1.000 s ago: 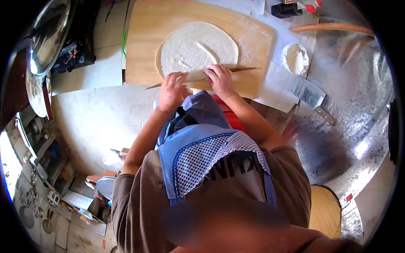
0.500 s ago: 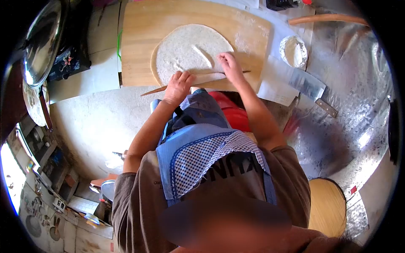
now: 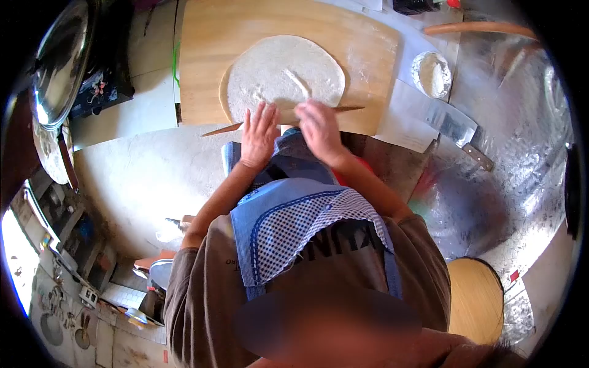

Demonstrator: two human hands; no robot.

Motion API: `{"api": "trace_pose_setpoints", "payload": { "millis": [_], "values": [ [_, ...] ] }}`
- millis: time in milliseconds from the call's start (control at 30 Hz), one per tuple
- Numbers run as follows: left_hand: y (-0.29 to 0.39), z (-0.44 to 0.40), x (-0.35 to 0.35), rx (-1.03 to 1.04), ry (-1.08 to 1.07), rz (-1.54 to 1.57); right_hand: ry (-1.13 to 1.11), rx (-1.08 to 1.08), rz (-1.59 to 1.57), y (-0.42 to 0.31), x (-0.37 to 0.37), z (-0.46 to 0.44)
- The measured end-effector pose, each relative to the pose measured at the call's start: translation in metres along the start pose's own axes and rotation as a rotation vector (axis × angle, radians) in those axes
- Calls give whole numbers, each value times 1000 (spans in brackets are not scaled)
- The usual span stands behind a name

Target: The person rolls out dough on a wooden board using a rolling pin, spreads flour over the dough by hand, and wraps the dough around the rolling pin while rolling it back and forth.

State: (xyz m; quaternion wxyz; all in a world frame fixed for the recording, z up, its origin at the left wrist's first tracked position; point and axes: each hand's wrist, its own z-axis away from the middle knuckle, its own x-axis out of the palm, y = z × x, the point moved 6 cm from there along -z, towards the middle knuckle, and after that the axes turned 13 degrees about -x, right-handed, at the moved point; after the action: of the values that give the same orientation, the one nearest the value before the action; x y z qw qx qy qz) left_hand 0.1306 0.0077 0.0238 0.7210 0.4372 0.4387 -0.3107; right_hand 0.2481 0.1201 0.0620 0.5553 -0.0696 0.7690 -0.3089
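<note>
A wide, thin round of dough lies on a wooden board, with a narrow strip of dough or flour on it. Along its near edge runs a slim rolling pin with tapered ends, dough apparently wrapped around its middle. My left hand rests flat over the pin, fingers stretched forward. Close beside it, my right hand lies over the pin too; its fingers are slightly blurred but look extended. Both palms hide part of the pin.
A bowl of white flour stands right of the board. Nearer me on that side lies a cleaver on paper and shiny foil-like sheeting. A glass lid leans at far left by a dark appliance.
My right hand has moved left and nearer me, from the dough's right edge onto the pin. The left hand's fingers have straightened from a curl to flat.
</note>
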Motion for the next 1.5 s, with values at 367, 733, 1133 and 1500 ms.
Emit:
{"api": "trace_pose_setpoints", "payload": {
  "millis": [367, 733, 1133, 1500],
  "values": [
    [-42, -167, -67, -106, 375, -213, 38, 76, 364, 96, 20, -166],
    [-44, -96, -20, -18, 218, -50, -103, 80, 301, 60, 17, -66],
    [-70, -100, -37, -103, 261, -61, -100, 128, 411, 79, 5, -43],
    [-43, -209, -65, 138, 275, -96, 136, -6, 214, 135, -25, -153]
  ]
}}
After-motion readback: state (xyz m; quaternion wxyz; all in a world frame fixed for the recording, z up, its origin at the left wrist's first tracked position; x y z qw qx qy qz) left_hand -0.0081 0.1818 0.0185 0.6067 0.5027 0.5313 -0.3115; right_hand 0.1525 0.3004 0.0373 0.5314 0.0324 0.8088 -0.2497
